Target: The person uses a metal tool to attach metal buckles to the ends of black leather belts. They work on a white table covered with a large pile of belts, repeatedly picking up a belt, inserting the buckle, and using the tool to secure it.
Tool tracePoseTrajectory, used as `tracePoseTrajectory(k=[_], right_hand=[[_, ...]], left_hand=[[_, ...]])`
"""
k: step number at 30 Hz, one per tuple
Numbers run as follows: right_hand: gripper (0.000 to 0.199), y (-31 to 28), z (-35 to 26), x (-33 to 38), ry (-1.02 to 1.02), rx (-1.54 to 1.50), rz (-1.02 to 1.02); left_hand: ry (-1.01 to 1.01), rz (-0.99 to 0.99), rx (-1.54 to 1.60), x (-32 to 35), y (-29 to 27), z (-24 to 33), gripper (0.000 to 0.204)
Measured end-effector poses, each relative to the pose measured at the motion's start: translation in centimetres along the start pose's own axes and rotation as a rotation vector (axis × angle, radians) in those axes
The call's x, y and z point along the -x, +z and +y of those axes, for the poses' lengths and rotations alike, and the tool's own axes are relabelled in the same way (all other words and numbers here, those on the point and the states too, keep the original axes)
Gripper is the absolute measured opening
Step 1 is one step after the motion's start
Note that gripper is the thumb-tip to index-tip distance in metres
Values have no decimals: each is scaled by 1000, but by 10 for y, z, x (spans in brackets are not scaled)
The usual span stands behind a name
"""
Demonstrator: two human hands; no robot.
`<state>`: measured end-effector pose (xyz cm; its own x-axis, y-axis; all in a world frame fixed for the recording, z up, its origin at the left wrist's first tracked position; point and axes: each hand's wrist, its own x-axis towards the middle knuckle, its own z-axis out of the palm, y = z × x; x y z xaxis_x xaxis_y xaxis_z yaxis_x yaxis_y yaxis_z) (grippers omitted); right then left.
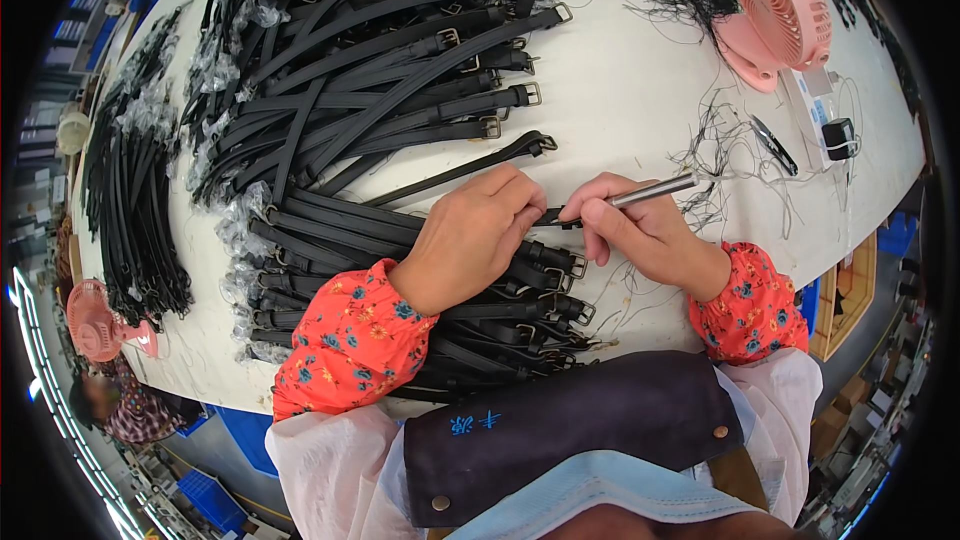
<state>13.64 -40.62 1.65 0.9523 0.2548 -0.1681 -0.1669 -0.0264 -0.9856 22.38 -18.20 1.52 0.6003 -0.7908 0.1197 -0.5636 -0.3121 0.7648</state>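
My left hand [475, 235] is closed in a pinch on a black belt [553, 218], over a pile of similar belts. Just to its right, my right hand [645, 230] grips a silver pen-shaped metal tool [655, 190] that slants up to the right. Right fingertips meet the belt where it comes out of the left hand's pinch. The tool's working tip is hidden by my fingers. Beneath and around my left hand lie black belts with metal buckles [578, 265], their buckle ends pointing right. One single belt [460, 172] lies apart just beyond my hands.
A big heap of black belts [370, 90] covers the white table's [620, 70] far left, beside another bundle [140, 210]. Pink fans stand at far right [775, 5] and left edge [95, 320]. Loose black threads [715, 155], a slim black tool [772, 145] and a black plug [840, 138] lie right.
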Motion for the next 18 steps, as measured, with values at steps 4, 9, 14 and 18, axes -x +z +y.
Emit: tracePoseTrajectory(k=[4, 9, 14, 18], right_hand=[[34, 0, -2, 0, -5, 3, -10], [34, 0, -1, -1, -2, 4, -11], [31, -2, -5, -1, 28, 32, -48], [31, -2, -6, -1, 31, 38, -46]], left_hand=[[-3, 3, 15, 0, 0, 0, 7], [2, 3, 16, 0, 0, -1, 6], [-19, -18, 22, 0, -1, 0, 7], [-32, -33, 18, 0, -3, 2, 8]])
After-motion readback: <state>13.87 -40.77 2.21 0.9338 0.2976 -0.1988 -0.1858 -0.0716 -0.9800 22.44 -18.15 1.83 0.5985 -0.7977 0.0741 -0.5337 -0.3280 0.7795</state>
